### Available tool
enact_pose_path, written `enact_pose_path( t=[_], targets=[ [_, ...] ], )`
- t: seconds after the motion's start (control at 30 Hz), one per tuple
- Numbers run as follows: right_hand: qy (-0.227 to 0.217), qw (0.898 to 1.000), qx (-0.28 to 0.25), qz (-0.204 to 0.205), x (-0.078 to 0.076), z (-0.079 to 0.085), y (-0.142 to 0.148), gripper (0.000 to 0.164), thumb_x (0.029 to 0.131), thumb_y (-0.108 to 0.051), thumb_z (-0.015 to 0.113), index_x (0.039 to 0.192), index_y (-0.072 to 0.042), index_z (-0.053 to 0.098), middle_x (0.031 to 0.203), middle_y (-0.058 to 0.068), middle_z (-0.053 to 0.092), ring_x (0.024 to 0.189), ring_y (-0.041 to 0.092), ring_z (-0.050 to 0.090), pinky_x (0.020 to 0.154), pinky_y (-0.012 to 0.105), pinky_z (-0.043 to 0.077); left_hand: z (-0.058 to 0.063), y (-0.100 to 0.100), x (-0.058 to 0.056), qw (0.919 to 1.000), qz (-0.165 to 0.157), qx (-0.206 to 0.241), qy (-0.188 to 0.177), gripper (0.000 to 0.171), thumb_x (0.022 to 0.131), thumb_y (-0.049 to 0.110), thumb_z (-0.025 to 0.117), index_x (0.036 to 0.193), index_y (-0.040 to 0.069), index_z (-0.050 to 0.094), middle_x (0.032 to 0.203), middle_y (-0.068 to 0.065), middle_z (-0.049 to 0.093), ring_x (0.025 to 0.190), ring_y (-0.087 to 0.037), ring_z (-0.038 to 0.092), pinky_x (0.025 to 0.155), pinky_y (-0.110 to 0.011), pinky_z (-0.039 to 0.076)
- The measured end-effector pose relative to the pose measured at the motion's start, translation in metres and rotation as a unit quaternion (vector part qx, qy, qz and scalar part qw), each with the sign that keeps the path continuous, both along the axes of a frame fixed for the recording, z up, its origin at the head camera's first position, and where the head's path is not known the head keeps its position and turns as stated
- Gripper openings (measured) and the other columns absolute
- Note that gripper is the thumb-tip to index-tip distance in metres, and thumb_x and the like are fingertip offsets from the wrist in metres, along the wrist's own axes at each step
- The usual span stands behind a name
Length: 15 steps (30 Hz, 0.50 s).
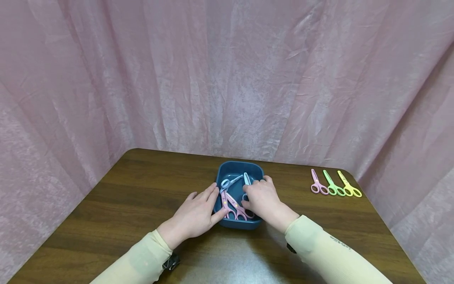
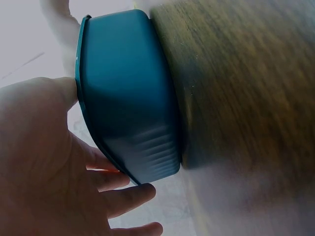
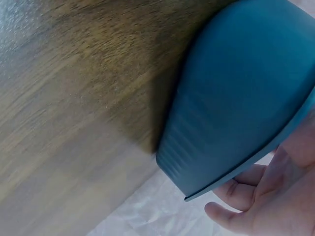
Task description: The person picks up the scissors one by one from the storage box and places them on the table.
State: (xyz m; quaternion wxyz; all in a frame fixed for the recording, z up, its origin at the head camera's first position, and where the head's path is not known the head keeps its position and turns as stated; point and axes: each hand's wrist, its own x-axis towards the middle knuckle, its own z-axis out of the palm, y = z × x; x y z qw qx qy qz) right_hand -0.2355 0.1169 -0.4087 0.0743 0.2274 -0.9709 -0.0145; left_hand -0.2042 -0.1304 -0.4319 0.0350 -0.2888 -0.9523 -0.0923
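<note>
A dark blue bin [image 1: 239,225] holds several pairs of scissors. Pink scissors [image 1: 234,204] lie at its near side, with blue scissors [image 1: 230,182] just beyond them on the left. My left hand [image 1: 196,211] rests on the left rim, its fingers fairly straight and the thumb over the near-left edge; the left wrist view shows its palm beside the bin wall [image 2: 128,93]. Reaching over the right rim, my right hand [image 1: 261,199] grips light blue scissors [image 1: 247,179] inside, blade upward in view. Its fingers hide much of their handle. In the right wrist view, the bin wall [image 3: 236,93] hides the fingertips.
At the table's far right lie pink scissors [image 1: 315,179], green scissors [image 1: 330,180] and yellow scissors [image 1: 345,180], side by side with handles toward me. The wooden table [image 1: 142,189] ends at a pink curtain [image 1: 227,86] behind the bin.
</note>
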Motion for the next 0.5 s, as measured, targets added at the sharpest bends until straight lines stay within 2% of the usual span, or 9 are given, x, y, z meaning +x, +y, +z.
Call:
enact_pose_path(
  t=[0.37, 0.5],
  targets=[
    [0.024, 0.999, -0.022, 0.018, 0.008, 0.007, 0.004, 0.032, 0.092, -0.036, 0.092, 0.108, -0.01, 0.083, 0.093, 0.013, 0.079, 0.09, 0.033, 0.074, 0.111, 0.068, 0.045, -0.001, 0.0, 0.0, 1.0, 0.0, -0.003, 0.0, 0.09, 0.112, 0.069, 0.042, 0.168, -0.001, 0.042, 0.177, -0.019, 0.035, 0.16, -0.032, 0.041, 0.121, -0.069, 0.038],
    [0.042, 0.998, -0.028, 0.034, 0.011, 0.01, 0.006, 0.031, 0.092, -0.035, 0.092, 0.107, -0.01, 0.083, 0.091, 0.013, 0.078, 0.086, 0.033, 0.073, 0.101, 0.063, 0.052, 0.0, 0.0, 0.0, 1.0, 0.0, -0.001, -0.004, 0.089, 0.112, 0.069, 0.042, 0.168, -0.001, 0.042, 0.177, -0.019, 0.035, 0.16, -0.032, 0.04, 0.122, -0.069, 0.037]
  ],
)
